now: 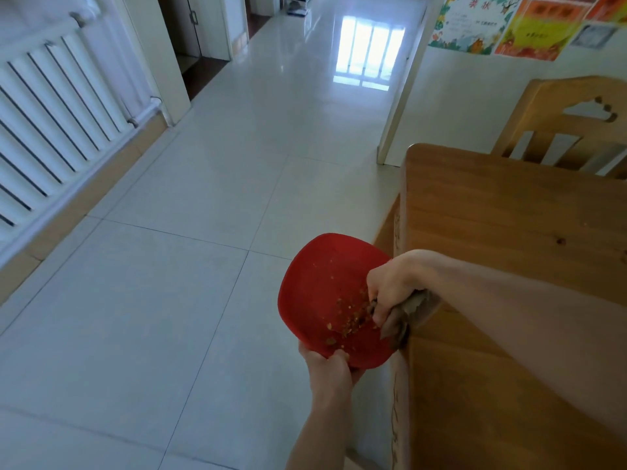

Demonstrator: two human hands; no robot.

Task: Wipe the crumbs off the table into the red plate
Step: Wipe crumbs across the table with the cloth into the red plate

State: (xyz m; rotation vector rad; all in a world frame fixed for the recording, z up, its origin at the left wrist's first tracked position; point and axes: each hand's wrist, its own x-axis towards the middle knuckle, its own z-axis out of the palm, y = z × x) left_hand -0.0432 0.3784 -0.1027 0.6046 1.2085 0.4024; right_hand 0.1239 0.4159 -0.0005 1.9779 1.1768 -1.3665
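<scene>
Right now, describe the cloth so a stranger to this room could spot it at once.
Find the wooden table on the right and follow its left edge down to where the red plate is held against it. There the right hand grips the cloth, bunched at the table's edge over the plate. It is the only drab grey-brown, crumpled thing there.

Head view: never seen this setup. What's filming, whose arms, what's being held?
No robot here. A camera worn on a person's head looks forward and down at their own two bare hands. The left hand grips the near rim of a red plate, held off the edge of the wooden table, over the tiled floor. The right hand grips a brownish cloth at the table edge. Crumbs lie in the plate. A wooden chair stands behind the table.
</scene>
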